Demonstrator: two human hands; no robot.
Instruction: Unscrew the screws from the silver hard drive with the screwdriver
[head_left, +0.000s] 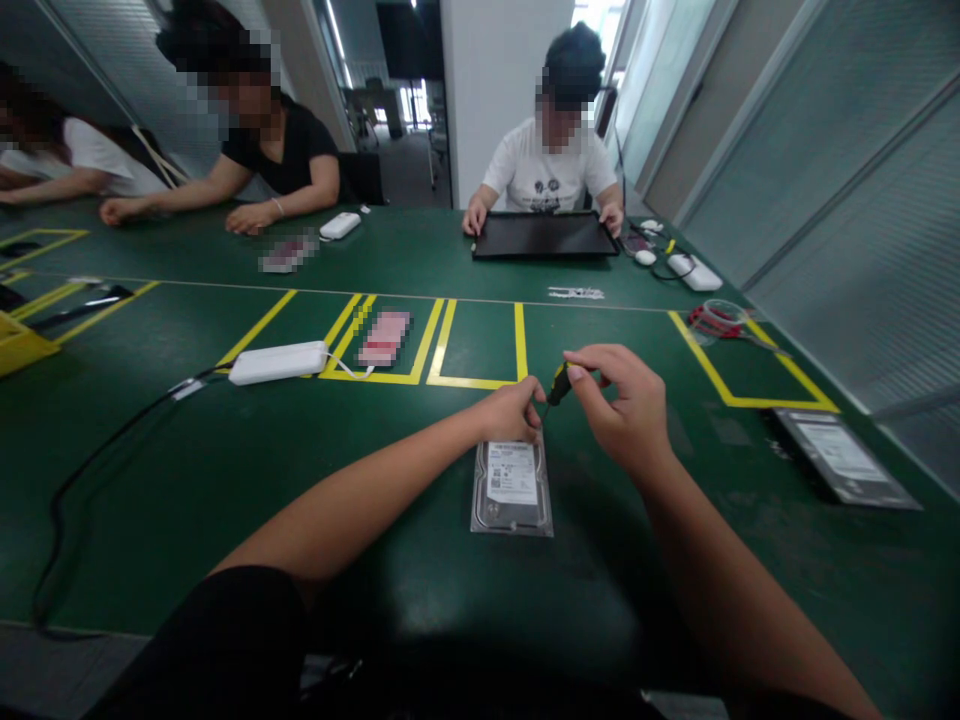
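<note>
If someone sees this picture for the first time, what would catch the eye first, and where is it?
Probably the hard drive at front centre, with the left hand at its far end and the right hand holding a screwdriver there. Next, perhaps, the yellow tape marking the green table, and the person opposite holding a flat black panel.
</note>
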